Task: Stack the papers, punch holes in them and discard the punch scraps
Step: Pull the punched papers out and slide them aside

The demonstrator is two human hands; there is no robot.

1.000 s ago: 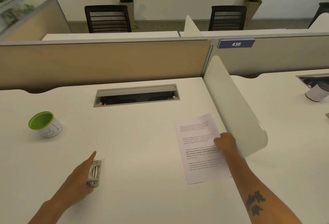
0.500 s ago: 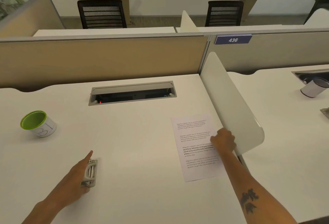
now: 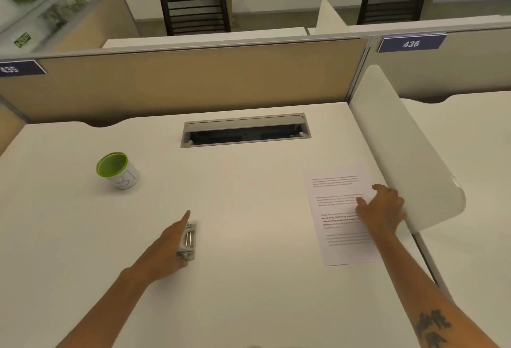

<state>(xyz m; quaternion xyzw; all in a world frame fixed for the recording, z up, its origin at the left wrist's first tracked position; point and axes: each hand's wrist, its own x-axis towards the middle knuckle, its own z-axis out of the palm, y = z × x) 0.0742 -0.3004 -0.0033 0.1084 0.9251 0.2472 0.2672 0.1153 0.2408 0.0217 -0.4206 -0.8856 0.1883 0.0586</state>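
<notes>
A printed sheet of paper (image 3: 337, 209) lies flat on the white desk (image 3: 249, 195), near its right side. My right hand (image 3: 380, 209) rests on the sheet's right half, fingers spread and pressing down. A small metal hole punch (image 3: 188, 241) sits at the desk's centre-left. My left hand (image 3: 168, 245) lies over its left side with the index finger stretched forward; whether it grips the punch I cannot tell. A white cup with a green rim (image 3: 119, 169) stands at the far left.
A curved white divider (image 3: 401, 148) rises right beside the paper. A cable tray opening (image 3: 246, 130) sits at the desk's back, before a tan partition (image 3: 179, 82). Another desk lies to the right, chairs and plants behind.
The view has swung to the left, so everything sits further right in the frame. My right hand has opened its fingers flatter on the paper. The left hand has stayed on the punch.
</notes>
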